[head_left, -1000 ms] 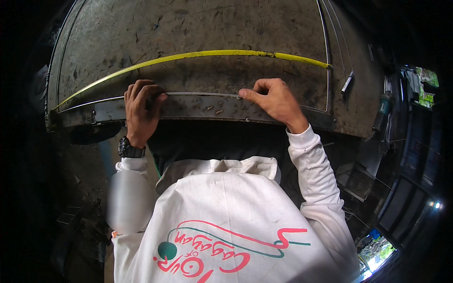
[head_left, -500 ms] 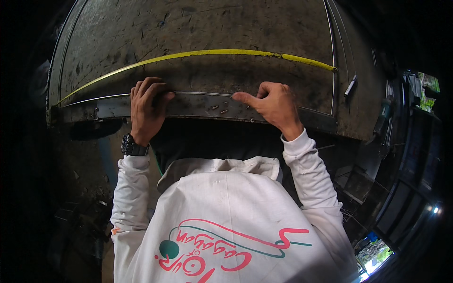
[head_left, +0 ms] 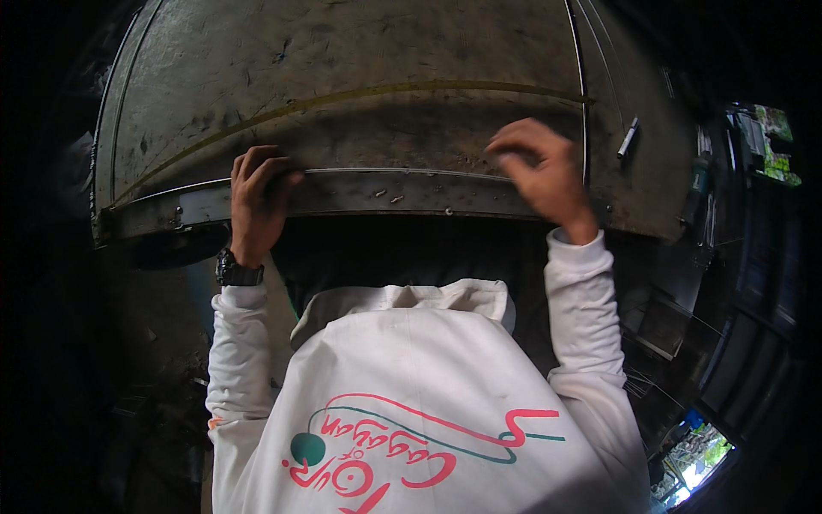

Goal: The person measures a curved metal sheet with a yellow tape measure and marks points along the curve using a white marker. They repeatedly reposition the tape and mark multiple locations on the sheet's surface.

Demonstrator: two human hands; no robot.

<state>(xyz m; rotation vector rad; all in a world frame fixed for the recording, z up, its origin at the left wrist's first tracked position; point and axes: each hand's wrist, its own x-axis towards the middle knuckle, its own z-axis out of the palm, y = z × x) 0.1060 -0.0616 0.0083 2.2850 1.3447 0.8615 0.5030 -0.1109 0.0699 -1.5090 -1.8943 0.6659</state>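
A thin, shiny metal rod (head_left: pixel 385 170) lies along the near edge of the worktable (head_left: pixel 411 51), just behind a flat metal edge strip (head_left: pixel 342 195). My left hand (head_left: pixel 259 193), a black watch at its wrist, has its fingers curled down over the rod left of centre; its fingertips are partly in shadow. Over the rod's right-hand part, my right hand (head_left: pixel 544 171) is lifted and a little blurred. Its thumb and bent fingers stand apart, with nothing visible between them. Beyond both hands, a long narrow band (head_left: pixel 411 87), dull olive-yellow, arcs across the tabletop.
Another thin metal rod (head_left: pixel 580 86) runs away from me along the right side. A white marker (head_left: pixel 628 137) lies farther right. Small metal bits (head_left: pixel 396 199) rest on the edge strip. Tools and metal pieces crowd the dark area at right.
My right hand has let go of the rod and moved right, its thumb and fingers parting. The long band has turned from bright yellow to dull olive. My left hand stays on the rod.
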